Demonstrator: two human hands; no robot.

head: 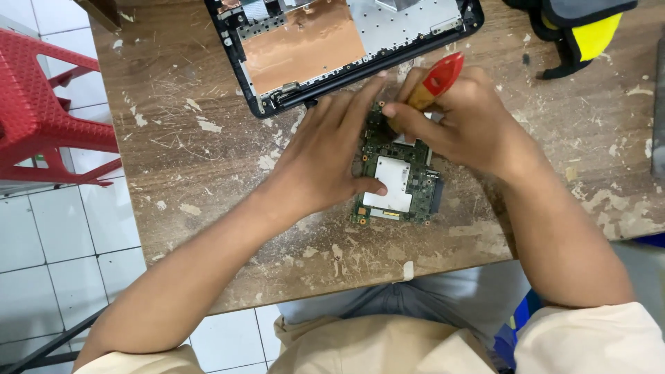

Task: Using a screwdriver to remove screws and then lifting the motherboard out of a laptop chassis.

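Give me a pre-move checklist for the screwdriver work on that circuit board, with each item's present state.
1. Left hand pressing down on the green circuit board: ok, palm and thumb rest on it.
2. Right hand gripping the red-handled screwdriver: ok, fingers are wrapped round the handle.
3. Screwdriver tip seated on its spot: cannot tell, the fingers hide it.
4. Board lying flat on the wooden table: ok, no corner looks lifted.
5. Board apart from the opened laptop shell: cannot tell, the hands cover the gap.
6. Loose screws kept somewhere: cannot tell, none can be made out.
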